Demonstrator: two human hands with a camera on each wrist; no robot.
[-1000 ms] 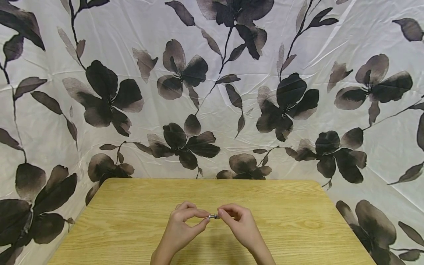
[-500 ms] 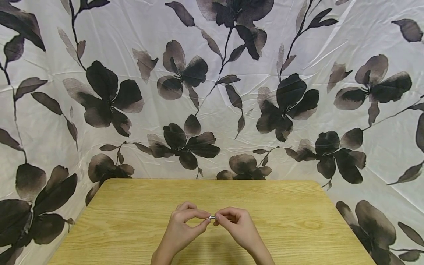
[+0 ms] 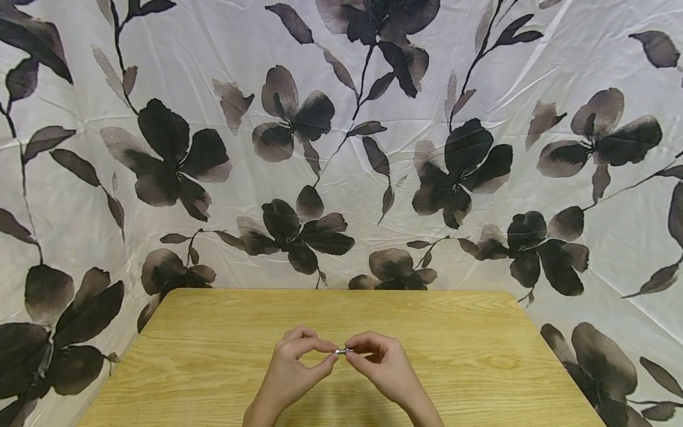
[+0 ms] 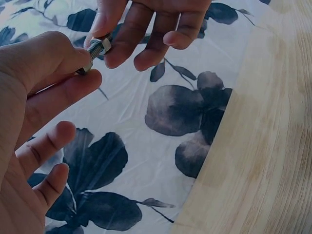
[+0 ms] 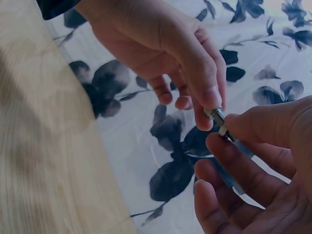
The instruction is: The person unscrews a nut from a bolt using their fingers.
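Note:
A small silver bolt (image 3: 341,351) with a hex nut (image 4: 105,46) on its thread is held level between the two hands, above the table. My left hand (image 3: 293,365) pinches the bolt's head end between thumb and index finger, its other fingers loosely bent. From the other side, my right hand (image 3: 386,362) has thumb and index finger at the nut, pinching it. In the right wrist view the bolt's thread (image 5: 217,116) shows between the two pairs of fingertips, and the nut is partly covered by the right thumb.
A wood-grain table (image 3: 213,320) with rounded far corners lies beneath both hands. Behind it and at both sides hangs a white cloth (image 3: 373,190) printed with dark flowers. A dark cuff (image 5: 56,7) shows at the left wrist.
My right fingers first came left over the nut, hiding it, then their tips shifted and parted slightly, so the nut shows between them. The left hand has kept its pinch almost still.

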